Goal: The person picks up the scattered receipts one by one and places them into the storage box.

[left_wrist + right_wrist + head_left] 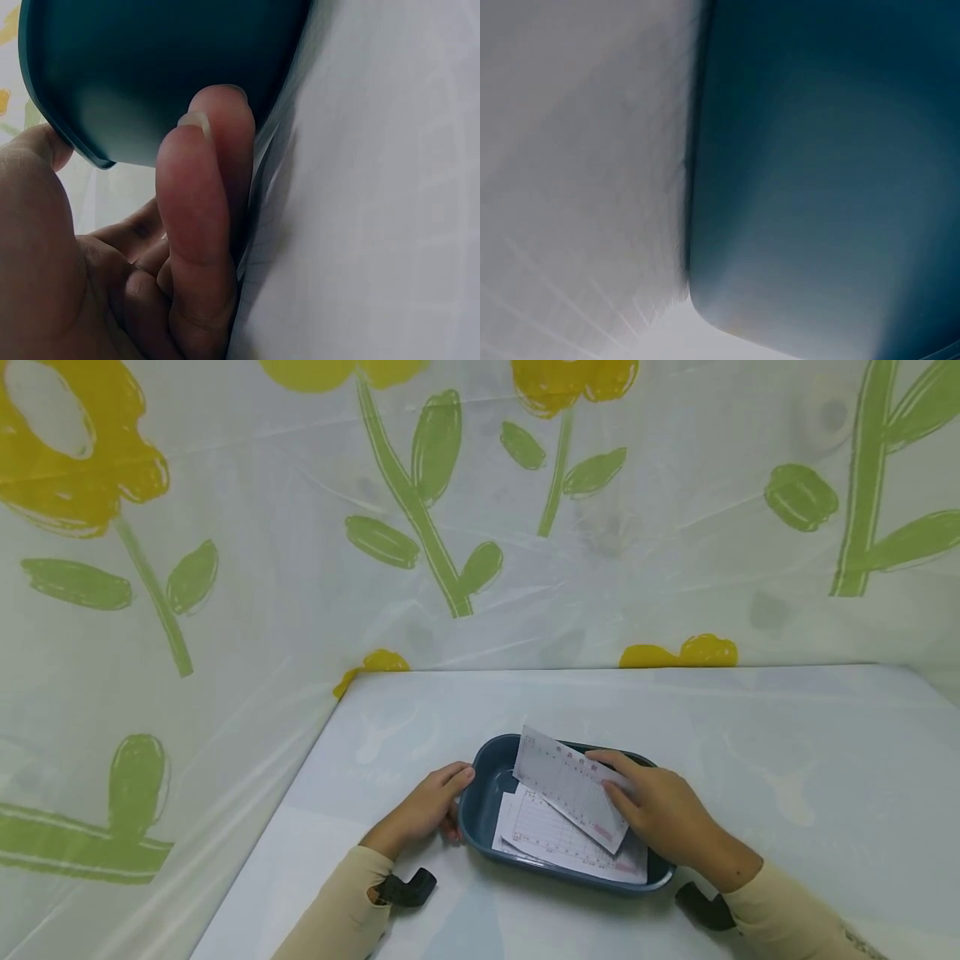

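Observation:
A dark blue oblong plastic basin sits on the table with several printed paper slips lying inside. My left hand grips its left end, thumb at the rim. The left wrist view shows two fingers low against the basin's outer wall. Over the basin's right half, my right hand pinches a printed paper slip between thumb and fingers. That slip slants, its upper left corner above the far rim. Only the basin's outer side fills the right wrist view, with the right hand out of sight there.
A pale, faintly patterned cloth covers the table. Behind and to the left hangs a white curtain with yellow flowers and green leaves. Dark wrist straps stick out below both sleeves.

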A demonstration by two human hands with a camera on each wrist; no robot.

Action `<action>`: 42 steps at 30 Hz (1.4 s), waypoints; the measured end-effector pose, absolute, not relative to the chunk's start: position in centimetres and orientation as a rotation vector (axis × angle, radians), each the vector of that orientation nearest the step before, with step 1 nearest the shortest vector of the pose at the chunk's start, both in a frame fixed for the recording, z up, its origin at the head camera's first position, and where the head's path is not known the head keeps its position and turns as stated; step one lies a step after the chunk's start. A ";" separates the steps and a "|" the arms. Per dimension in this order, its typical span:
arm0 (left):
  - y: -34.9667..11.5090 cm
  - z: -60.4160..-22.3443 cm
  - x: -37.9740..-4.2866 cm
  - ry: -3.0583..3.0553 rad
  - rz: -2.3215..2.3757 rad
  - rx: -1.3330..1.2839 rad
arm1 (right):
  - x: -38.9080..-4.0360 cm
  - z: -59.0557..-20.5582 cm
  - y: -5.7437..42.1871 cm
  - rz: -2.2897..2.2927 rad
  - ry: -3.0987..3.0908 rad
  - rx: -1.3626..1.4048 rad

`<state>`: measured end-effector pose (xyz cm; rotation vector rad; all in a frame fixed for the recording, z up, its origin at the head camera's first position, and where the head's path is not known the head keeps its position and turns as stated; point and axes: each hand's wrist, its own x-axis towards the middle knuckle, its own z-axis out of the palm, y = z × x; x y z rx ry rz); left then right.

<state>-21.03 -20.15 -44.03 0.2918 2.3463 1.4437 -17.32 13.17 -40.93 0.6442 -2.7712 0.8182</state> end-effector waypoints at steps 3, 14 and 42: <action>-20.1 -44.0 -20.9 2.338 1.444 0.292 | -17.2 -41.0 13.1 0.804 -2.785 0.637; -20.0 -44.3 -20.9 2.325 1.453 0.293 | -17.2 -41.1 13.0 0.740 -2.768 0.652; -20.6 -44.6 -21.0 2.297 1.457 0.322 | -17.3 -41.3 12.1 0.530 -2.885 0.668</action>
